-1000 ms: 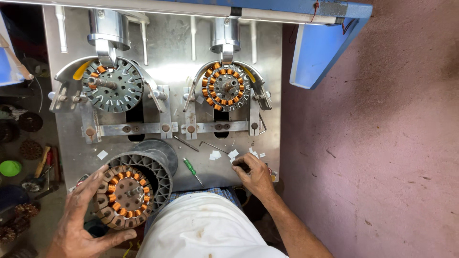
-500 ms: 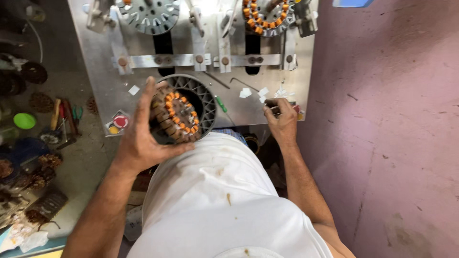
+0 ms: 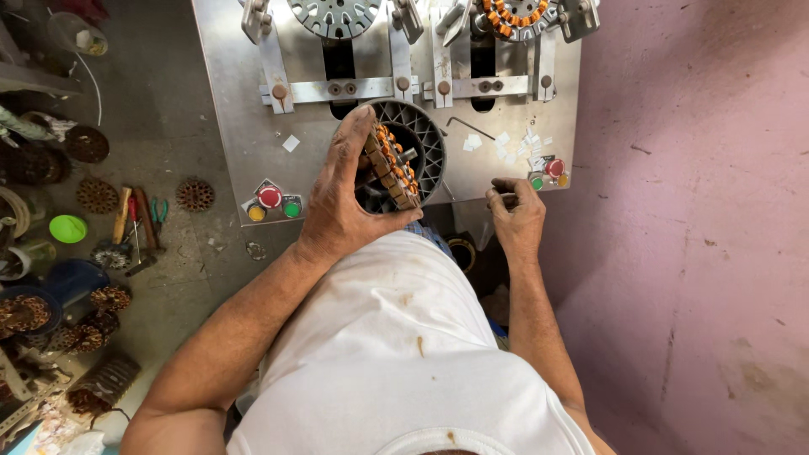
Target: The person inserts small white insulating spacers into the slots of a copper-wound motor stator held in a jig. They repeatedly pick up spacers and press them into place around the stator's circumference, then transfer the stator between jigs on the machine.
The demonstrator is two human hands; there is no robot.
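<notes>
Your left hand gripped the wound stator tilted on edge over the ribbed nest; it could slip. Your right hand pinched something small.

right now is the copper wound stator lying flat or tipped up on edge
Tipped on edge. The left hand grips the stator so its ring of copper coils faces sideways, over the grey slotted ring on the metal plate.

Two bare hands show: the left hand and the right hand. Two copper-wound round stators: one tilted in the left grip, one mounted at the top right of the steel worktop. Two red round push-buttons, two green ones. One bare grey slotted stator core, top centre.
</notes>
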